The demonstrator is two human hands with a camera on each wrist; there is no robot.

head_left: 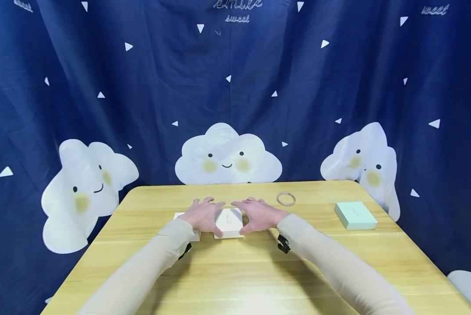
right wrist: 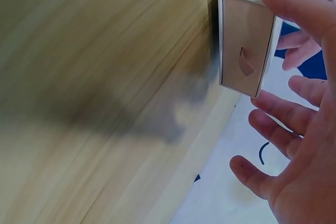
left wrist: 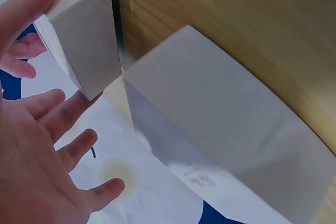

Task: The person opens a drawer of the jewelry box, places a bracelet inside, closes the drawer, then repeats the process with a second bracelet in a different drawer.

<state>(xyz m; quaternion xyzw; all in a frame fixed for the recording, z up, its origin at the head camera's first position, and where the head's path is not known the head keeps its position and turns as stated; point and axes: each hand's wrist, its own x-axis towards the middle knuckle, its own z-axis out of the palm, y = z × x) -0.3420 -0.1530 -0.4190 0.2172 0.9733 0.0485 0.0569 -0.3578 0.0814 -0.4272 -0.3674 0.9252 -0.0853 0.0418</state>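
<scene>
Near the middle of the wooden table [head_left: 259,271] sits a small white box [head_left: 229,222], and both hands close in on it from either side. The left hand [head_left: 204,215] has its fingers spread and fairly straight, the thumb laid against the box's near edge; the right hand [head_left: 259,214] is likewise open, thumb resting on the box's end face, where the right wrist view shows a small pull tab [right wrist: 244,62] on a tan drawer end. Neither hand looks curled round the box, though motion blur makes actual contact hard to judge. The box reads as stiff, smooth cardboard, probably light and liable to slide on the table, so opposite side walls seem the best place to hold. A second white box [left wrist: 231,129] lies just beside it on the left; a ring [head_left: 286,199] and a mint box [head_left: 355,215] lie well apart on the right.
</scene>
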